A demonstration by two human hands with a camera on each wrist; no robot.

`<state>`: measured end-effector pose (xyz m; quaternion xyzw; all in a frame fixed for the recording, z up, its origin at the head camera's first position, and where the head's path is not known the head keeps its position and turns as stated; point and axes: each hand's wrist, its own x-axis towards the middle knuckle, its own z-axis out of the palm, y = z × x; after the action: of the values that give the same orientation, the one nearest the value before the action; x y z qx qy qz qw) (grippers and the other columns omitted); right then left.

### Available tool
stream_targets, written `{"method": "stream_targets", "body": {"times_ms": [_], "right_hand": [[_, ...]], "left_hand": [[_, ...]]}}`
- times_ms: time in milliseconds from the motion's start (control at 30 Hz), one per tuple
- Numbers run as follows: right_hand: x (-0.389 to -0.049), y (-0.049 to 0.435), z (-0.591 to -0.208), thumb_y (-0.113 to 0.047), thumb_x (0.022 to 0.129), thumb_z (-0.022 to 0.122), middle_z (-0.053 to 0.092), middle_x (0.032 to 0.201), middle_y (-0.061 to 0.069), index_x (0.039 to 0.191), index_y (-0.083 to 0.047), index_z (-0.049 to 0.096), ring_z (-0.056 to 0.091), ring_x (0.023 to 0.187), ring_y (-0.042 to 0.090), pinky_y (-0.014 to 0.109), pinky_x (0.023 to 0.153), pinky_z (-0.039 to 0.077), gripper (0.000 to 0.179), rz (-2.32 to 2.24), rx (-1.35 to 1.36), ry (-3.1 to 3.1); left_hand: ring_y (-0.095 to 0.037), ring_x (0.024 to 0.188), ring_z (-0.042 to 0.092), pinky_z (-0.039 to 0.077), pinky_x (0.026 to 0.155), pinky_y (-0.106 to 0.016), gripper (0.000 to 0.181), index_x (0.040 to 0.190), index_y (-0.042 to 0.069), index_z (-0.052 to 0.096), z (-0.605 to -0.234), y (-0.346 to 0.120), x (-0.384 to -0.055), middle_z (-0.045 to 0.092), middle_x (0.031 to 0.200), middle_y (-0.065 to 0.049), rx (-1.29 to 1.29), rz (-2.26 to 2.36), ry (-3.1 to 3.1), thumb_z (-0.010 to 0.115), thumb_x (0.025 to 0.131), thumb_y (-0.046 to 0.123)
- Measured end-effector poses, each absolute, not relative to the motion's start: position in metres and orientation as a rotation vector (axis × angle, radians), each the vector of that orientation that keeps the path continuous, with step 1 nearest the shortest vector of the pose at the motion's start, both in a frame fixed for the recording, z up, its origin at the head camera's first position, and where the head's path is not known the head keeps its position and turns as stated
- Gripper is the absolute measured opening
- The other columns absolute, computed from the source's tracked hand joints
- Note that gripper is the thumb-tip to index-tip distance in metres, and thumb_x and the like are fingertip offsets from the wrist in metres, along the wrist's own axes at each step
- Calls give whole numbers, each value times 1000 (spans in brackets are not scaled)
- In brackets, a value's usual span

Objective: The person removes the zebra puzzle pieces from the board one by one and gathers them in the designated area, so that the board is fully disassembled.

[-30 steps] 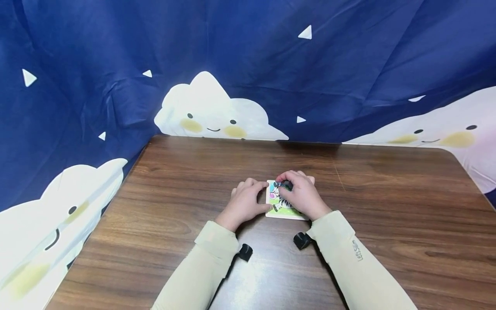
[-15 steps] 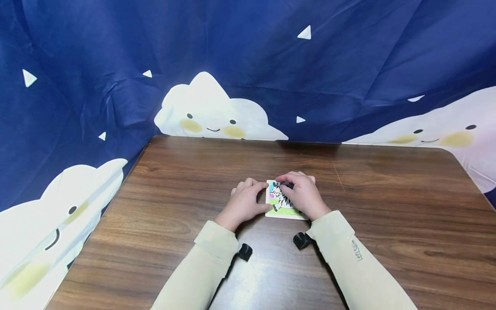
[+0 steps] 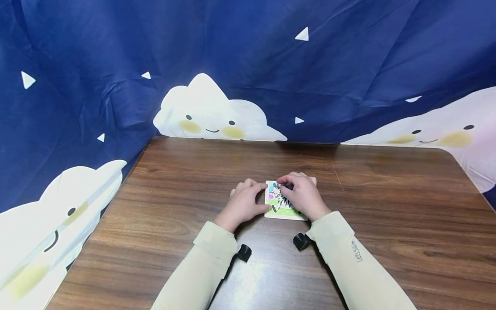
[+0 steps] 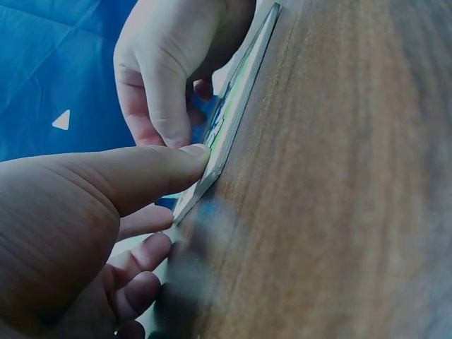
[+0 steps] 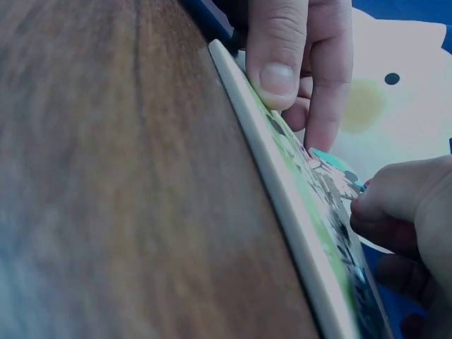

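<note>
A small square zebra puzzle board (image 3: 286,213) with a pale border and green ground lies on the table. My left hand (image 3: 245,200) is at its left side, the thumb on the near corner and the index finger at the far corner. In the left wrist view the left thumb (image 4: 166,161) lies straight along the board's edge. My right hand (image 3: 306,196) covers the board's right part. In the right wrist view its thumb and index finger pinch a puzzle piece (image 5: 339,178) with cyan and zebra print, which sits raised at the board's far edge. The right hand hides part of the picture.
The brown wooden table (image 3: 193,172) extends around the board on all sides. A blue curtain (image 3: 329,77) with smiling clouds hangs behind and to the left. A black wrist device (image 3: 244,252) shows under the left sleeve, another black device (image 3: 301,241) under the right.
The right thumb has moved slightly up toward the index finger, and more of the zebra's head and stripes shows. The left hand keeps its place at the board's left side.
</note>
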<state>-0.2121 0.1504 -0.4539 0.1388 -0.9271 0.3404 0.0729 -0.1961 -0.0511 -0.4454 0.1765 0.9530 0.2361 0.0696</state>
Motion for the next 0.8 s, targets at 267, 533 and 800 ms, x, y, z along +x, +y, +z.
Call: {"method": "stream_targets", "body": {"times_ms": [267,533,800], "right_hand": [[-209,158,-452,-11,85,70,73,102,4,100,-11,77,61,104,29,49,87,28,16,1044,421,-2743],[-210,172,-451,-8,85,70,72,100,3,100,-10,78,61,107,29,47,87,27,17,1060,410,-2757],[-211,188,-451,-9,85,71,70,98,2,100,-11,78,62,100,27,44,83,27,16,1052,435,-2756]], "left_hand": [[-24,104,48,37,87,-41,66,142,20,58,-447,-51,-196,54,122,-5,538,695,2878,78,84,44],[-25,104,48,38,89,-42,65,142,19,59,-446,-51,-196,54,122,-5,536,712,2868,79,84,42],[-25,105,49,38,90,-42,66,142,19,58,-446,-51,-196,55,124,-5,528,711,2871,79,84,42]]}}
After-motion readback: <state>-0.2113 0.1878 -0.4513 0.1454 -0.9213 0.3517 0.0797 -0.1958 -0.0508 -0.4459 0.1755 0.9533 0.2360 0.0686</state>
